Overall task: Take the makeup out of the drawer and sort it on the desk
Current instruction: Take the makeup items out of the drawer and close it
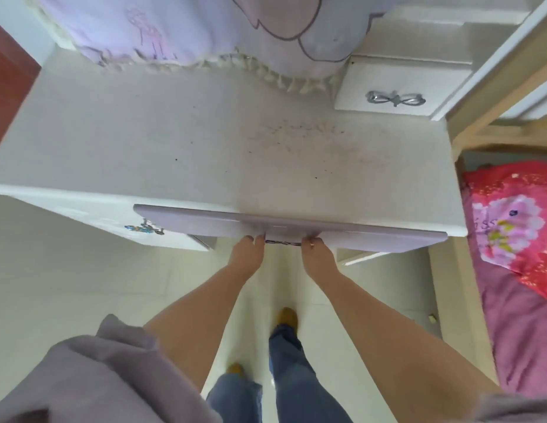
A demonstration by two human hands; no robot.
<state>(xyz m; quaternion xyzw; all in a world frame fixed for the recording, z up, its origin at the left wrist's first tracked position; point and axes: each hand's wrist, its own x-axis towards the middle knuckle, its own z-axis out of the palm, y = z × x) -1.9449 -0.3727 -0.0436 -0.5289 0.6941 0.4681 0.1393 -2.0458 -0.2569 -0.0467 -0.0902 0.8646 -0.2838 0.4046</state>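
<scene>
Both hands, left hand and right hand, curl their grip on the thin dark metal handle of the smooth lilac drawer, slightly out beneath the front edge of the scuffed white desk.

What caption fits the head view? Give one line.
Both hands, left and right, grip the handle of the desk's lilac drawer.

Both forearms bare, extended forward and down, nearly parallel. Left hand and right hand side by side, knuckles up, fingers curled under a front edge.
</scene>
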